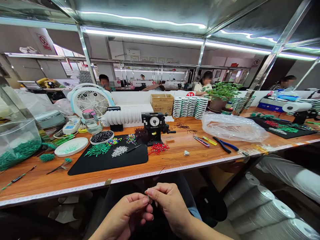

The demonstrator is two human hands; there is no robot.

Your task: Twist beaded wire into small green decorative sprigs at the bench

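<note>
In front of the table edge, over my lap, my left hand (132, 210) and my right hand (170, 205) meet with thumbs and fingertips pinched together. Whatever lies between them is too small to name; a thin dark strand (162, 170) shows just above the fingers. Beyond them a black mat (107, 165) bears small green pieces (97, 150), silvery pieces (120, 151) and coloured beads (131, 138). Red pieces (159, 148) lie by a black hand-cranked machine with a dial (155, 125), beside a row of white discs (123, 117).
Pliers (225, 145), a yellow tool (210, 140) and a small white lump (186, 153) lie to the right. A plastic bag (232, 128), stacked spools (186, 106) and a fan (90, 100) stand farther back. White rolls (265, 206) stand below the table, right. People sit beyond.
</note>
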